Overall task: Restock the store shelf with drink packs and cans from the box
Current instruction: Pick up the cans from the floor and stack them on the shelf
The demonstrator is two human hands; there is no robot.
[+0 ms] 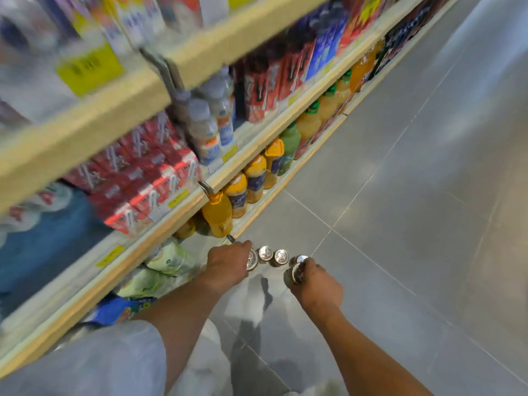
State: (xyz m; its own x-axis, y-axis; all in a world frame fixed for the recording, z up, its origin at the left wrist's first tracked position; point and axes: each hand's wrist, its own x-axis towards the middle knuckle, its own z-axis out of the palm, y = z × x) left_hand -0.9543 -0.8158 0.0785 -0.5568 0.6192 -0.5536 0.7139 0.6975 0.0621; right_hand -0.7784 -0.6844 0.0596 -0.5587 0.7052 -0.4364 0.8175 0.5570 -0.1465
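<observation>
Cans (273, 255) on floor (400, 224) beside shelf (257, 145); left hand (228, 264), right hand (317, 284) each grip one. Pickup step; next, lift onto shelf.

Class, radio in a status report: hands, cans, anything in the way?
Left hand grips left-end can. Right hand grips right-end can. Two middle cans loose on floor. Nothing blocking.
</observation>
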